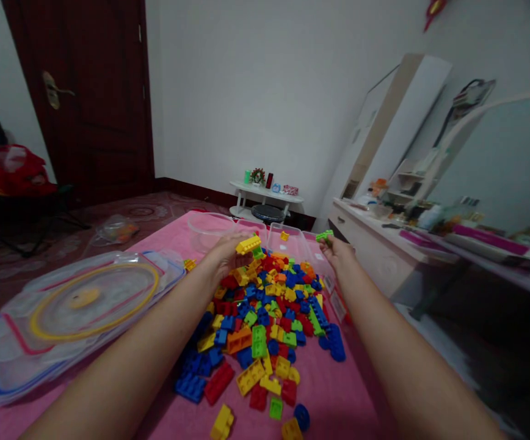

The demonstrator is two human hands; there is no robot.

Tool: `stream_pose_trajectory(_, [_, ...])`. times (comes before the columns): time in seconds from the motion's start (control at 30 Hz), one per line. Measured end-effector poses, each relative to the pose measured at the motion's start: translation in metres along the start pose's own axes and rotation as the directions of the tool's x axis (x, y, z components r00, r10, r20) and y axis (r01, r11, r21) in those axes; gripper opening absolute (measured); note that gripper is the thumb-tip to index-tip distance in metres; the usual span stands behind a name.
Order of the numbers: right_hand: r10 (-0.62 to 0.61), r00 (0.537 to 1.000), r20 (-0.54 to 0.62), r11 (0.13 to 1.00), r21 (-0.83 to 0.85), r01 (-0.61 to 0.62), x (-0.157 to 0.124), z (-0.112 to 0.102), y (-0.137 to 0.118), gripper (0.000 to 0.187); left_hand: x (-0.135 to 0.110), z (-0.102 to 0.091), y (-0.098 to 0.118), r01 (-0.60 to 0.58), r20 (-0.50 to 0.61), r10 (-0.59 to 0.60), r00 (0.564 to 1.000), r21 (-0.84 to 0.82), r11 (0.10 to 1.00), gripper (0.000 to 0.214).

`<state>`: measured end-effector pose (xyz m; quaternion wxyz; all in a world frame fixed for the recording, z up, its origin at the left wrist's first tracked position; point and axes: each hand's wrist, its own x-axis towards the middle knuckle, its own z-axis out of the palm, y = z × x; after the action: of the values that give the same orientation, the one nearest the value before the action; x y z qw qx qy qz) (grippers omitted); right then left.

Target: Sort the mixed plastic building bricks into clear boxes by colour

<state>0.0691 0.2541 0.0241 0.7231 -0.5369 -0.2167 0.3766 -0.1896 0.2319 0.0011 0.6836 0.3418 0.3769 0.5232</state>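
Observation:
My left hand (228, 253) is closed on a long yellow toy brick (248, 245). A green brick (258, 252) shows just under it; whether the two are joined I cannot tell. My right hand (335, 249), raised beyond the right side of the heap, pinches a light green toy brick (324, 235) between its fingertips. Between my forearms spreads a big heap of loose bricks (265, 305) in red, blue, yellow, green and orange. Nearest to me lie a yellow brick (222, 421) and a round blue piece (301, 417).
The bricks lie on a pink cloth (333, 403). Clear plastic containers stand behind them, one a rectangular box (287, 238), another a round tub (210, 229). Stacked clear lids (123, 305) with coloured rims lie left. A white dresser (375, 244) stands right, a low white shelf (265, 193) behind.

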Motion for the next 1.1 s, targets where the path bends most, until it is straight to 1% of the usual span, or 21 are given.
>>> stream_pose_trajectory(0.1, [-0.05, 0.998, -0.038, 0.992, -0.121, 0.045, 0.009, -0.003, -0.005, 0.015, 0.002, 0.0, -0.002, -0.061, 0.018, 0.06, 0.998, 0.087, 0.994, 0.019])
stream_pose_trajectory(0.17, [-0.089, 0.996, -0.005, 0.979, -0.184, 0.087, 0.0, 0.0, -0.003, 0.023, 0.003, 0.0, -0.003, -0.097, 0.025, 0.095, 0.995, 0.109, 0.989, 0.022])
stream_pose_trajectory(0.2, [-0.103, 0.994, 0.025, 0.974, -0.202, 0.106, -0.01, 0.004, 0.0, 0.026, 0.002, 0.001, -0.004, -0.112, 0.026, 0.11, 0.994, 0.122, 0.986, 0.024])
stream_pose_trajectory(0.23, [-0.12, 0.989, 0.082, 0.966, -0.222, 0.135, -0.023, 0.008, 0.004, 0.027, 0.001, 0.001, -0.004, -0.125, 0.024, 0.123, 0.992, 0.14, 0.982, 0.025])
stream_pose_trajectory(0.3, [-0.153, 0.958, 0.242, 0.942, -0.256, 0.215, -0.056, 0.016, 0.014, 0.025, 0.0, 0.002, -0.007, -0.146, 0.017, 0.145, 0.989, 0.195, 0.97, 0.029])
stream_pose_trajectory(0.33, [-0.19, 0.884, 0.426, 0.893, -0.3, 0.336, -0.073, 0.02, 0.02, 0.029, -0.001, 0.003, -0.008, -0.155, 0.015, 0.156, 0.988, 0.228, 0.961, 0.031])
stream_pose_trajectory(0.37, [-0.205, 0.807, 0.554, 0.835, -0.331, 0.439, -0.09, 0.023, 0.025, 0.036, -0.002, 0.004, -0.009, -0.172, 0.019, 0.173, 0.985, 0.259, 0.95, 0.034])
stream_pose_trajectory(0.43, [-0.261, 0.683, 0.682, 0.701, -0.353, 0.62, -0.119, 0.026, 0.037, 0.049, -0.004, 0.007, -0.011, -0.229, 0.048, 0.225, 0.973, 0.305, 0.924, 0.037])
stream_pose_trajectory(0.47, [-0.284, 0.648, 0.707, 0.633, -0.37, 0.681, -0.129, 0.026, 0.041, 0.051, -0.005, 0.008, -0.012, -0.261, 0.065, 0.254, 0.965, 0.325, 0.909, 0.038])
stream_pose_trajectory(0.5, [-0.309, 0.631, 0.711, 0.58, -0.385, 0.718, -0.136, 0.026, 0.045, 0.051, -0.006, 0.009, -0.012, -0.29, 0.078, 0.281, 0.957, 0.348, 0.892, 0.038])
stream_pose_trajectory(0.53, [-0.327, 0.625, 0.709, 0.549, -0.396, 0.736, -0.139, 0.024, 0.048, 0.048, -0.007, 0.011, -0.013, -0.309, 0.085, 0.299, 0.95, 0.377, 0.873, 0.039])
stream_pose_trajectory(0.57, [-0.329, 0.631, 0.702, 0.548, -0.403, 0.733, -0.139, 0.023, 0.05, 0.044, -0.009, 0.013, -0.014, -0.318, 0.089, 0.309, 0.947, 0.409, 0.855, 0.039])
stream_pose_trajectory(0.63, [-0.285, 0.659, 0.696, 0.611, -0.398, 0.684, -0.134, 0.018, 0.052, 0.038, -0.011, 0.016, -0.016, -0.315, 0.086, 0.312, 0.946, 0.465, 0.828, 0.039])
stream_pose_trajectory(0.7, [-0.22, 0.681, 0.699, 0.682, -0.389, 0.62, -0.127, 0.013, 0.053, 0.035, -0.013, 0.02, -0.019, -0.304, 0.089, 0.299, 0.95, 0.479, 0.823, 0.039])
stream_pose_trajectory(0.73, [-0.207, 0.688, 0.696, 0.695, -0.391, 0.604, -0.124, 0.011, 0.053, 0.033, -0.014, 0.021, -0.021, -0.301, 0.093, 0.293, 0.952, 0.474, 0.827, 0.039])
stream_pose_trajectory(0.77, [-0.208, 0.692, 0.691, 0.69, -0.398, 0.605, -0.122, 0.009, 0.052, 0.031, -0.015, 0.022, -0.022, -0.298, 0.097, 0.287, 0.953, 0.47, 0.831, 0.038])
stream_pose_trajectory(0.83, [-0.231, 0.694, 0.682, 0.65, -0.423, 0.632, -0.12, 0.007, 0.049, 0.026, -0.014, 0.022, -0.023, -0.296, 0.101, 0.282, 0.954, 0.477, 0.828, 0.037])
stream_pose_trajectory(0.9, [-0.239, 0.694, 0.679, 0.63, -0.436, 0.643, -0.119, 0.005, 0.044, 0.026, -0.013, 0.019, -0.02, -0.293, 0.101, 0.283, 0.954, 0.514, 0.806, 0.038])
stream_pose_trajectory(0.93, [-0.239, 0.692, 0.681, 0.64, -0.425, 0.64, -0.118, 0.004, 0.04, 0.026, -0.011, 0.016, -0.018, -0.29, 0.105, 0.279, 0.955, 0.544, 0.788, 0.04])
stream_pose_trajectory(1.0, [-0.251, 0.695, 0.674, 0.698, -0.371, 0.612, -0.114, 0.001, 0.031, 0.028, -0.007, 0.007, -0.011, -0.279, 0.123, 0.26, 0.958, 0.621, 0.732, 0.041])
stream_pose_trajectory(1.1, [-0.259, 0.733, 0.629, 0.779, -0.312, 0.543, -0.104, -0.006, 0.018, 0.035, -0.001, -0.009, 0.001, -0.278, 0.201, 0.194, 0.96, 0.754, 0.595, 0.038])
